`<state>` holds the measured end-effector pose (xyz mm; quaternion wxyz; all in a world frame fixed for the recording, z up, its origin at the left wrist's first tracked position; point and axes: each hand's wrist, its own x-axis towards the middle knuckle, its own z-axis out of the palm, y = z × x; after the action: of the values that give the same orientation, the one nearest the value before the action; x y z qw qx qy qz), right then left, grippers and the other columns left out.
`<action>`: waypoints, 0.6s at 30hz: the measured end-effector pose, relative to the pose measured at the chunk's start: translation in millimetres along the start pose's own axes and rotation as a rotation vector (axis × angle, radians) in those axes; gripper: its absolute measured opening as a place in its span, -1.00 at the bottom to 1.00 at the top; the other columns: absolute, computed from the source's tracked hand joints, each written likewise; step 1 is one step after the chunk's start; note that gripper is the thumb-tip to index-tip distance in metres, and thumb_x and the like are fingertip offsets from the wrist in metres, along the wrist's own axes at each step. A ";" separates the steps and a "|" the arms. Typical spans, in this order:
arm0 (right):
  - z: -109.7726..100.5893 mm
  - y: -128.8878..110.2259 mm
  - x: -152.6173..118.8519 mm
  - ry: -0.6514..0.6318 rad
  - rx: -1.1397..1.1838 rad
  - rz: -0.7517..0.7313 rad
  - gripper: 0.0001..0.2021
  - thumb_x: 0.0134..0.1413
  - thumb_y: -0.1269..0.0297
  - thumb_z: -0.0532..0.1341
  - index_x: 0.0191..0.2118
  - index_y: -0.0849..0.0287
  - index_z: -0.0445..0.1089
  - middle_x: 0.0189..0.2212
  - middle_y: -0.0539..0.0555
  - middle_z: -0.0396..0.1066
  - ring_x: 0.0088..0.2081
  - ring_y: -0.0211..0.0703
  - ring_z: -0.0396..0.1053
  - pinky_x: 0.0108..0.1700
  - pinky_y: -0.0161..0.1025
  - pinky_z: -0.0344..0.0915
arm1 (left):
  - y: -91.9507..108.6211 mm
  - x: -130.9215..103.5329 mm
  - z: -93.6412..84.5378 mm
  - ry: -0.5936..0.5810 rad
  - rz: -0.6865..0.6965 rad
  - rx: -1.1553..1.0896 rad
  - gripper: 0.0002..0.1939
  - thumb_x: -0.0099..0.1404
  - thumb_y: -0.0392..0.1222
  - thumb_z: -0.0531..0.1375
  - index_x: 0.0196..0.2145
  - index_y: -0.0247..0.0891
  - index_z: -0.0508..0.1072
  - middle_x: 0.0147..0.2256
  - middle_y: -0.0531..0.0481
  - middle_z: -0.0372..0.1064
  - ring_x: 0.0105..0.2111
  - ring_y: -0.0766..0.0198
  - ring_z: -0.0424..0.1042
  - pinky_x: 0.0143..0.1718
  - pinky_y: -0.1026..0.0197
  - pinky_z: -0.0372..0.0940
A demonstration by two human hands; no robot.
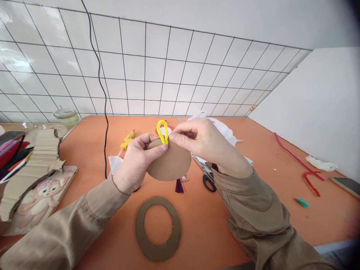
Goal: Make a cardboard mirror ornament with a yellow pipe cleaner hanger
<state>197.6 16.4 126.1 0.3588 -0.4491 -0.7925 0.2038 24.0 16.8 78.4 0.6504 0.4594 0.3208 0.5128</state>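
Between my hands, above the table, is a round cardboard disc (171,165). A yellow pipe cleaner loop (162,129) stands up at the disc's top edge. My left hand (140,157) grips the disc's upper left side, its thumb lying at the foot of the loop. Just right of the loop, my right hand (199,140) has thumb and fingertips pinched together at the disc's upper edge. What that pinch holds, if anything, is too small to make out. Below the disc, a cardboard ring (142,232) lies flat on the orange table (202,232).
Black-handled scissors (208,182) and a dark tassel (179,186) lie behind the ring. A yellow glue gun (128,139) is at back left, near a hanging black cable (106,131). Torn cardboard (45,150) sits left; red pipe cleaners (311,183) lie right.
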 end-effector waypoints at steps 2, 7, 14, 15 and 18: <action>-1.0 0.4 -1.2 -0.012 0.028 0.002 -0.73 0.16 0.21 0.23 -0.52 0.20 0.37 -0.58 -0.05 0.29 -0.53 -0.36 0.14 -0.51 -0.30 0.05 | 0.3 0.1 0.1 0.002 -0.001 0.003 -0.69 -0.03 -0.12 0.50 -0.49 -0.28 0.47 -0.51 0.11 0.43 -0.47 0.40 0.38 -0.42 0.33 0.25; 3.0 1.4 -1.5 -0.050 0.014 0.012 -0.79 0.13 0.25 0.23 -0.48 0.21 0.43 -0.57 -0.03 0.35 -0.52 -0.33 0.20 -0.50 -0.29 0.10 | 1.7 -2.4 1.0 -0.032 0.004 0.000 -0.70 -0.03 -0.13 0.50 -0.50 -0.28 0.47 -0.48 0.10 0.44 -0.45 0.38 0.39 -0.39 0.31 0.27; -5.0 -2.5 -2.1 -0.112 0.057 0.001 -0.64 0.20 0.26 0.16 -0.61 0.17 0.16 -0.65 -0.10 0.00 -0.56 -0.36 -0.06 -0.53 -0.25 -0.13 | 3.7 -2.4 1.3 -0.021 -0.022 0.019 -0.71 -0.03 -0.13 0.50 -0.49 -0.28 0.48 -0.45 0.10 0.45 -0.43 0.38 0.40 -0.36 0.30 0.27; -6.2 -3.2 -2.4 -0.133 0.080 0.001 -0.60 0.22 0.23 0.16 -0.62 0.15 0.09 -0.64 -0.11 -0.07 -0.56 -0.36 -0.10 -0.53 -0.24 -0.16 | 3.6 -2.2 1.1 -0.015 -0.029 0.019 -0.70 -0.04 -0.13 0.50 -0.48 -0.28 0.48 -0.45 0.09 0.46 -0.42 0.37 0.41 -0.36 0.30 0.27; -3.7 -3.9 -1.6 -0.124 0.116 0.011 -0.53 0.23 0.11 0.19 -0.63 0.15 0.06 -0.64 -0.13 -0.14 -0.57 -0.37 -0.14 -0.53 -0.24 -0.20 | 2.6 -1.6 0.5 -0.016 -0.034 0.041 -0.72 -0.01 -0.12 0.48 -0.44 -0.27 0.50 -0.42 0.07 0.48 -0.39 0.34 0.43 -0.34 0.28 0.28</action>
<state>198.7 13.0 130.4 0.3334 -0.4183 -0.7976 0.2789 23.0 15.3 80.9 0.6519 0.4713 0.3339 0.4914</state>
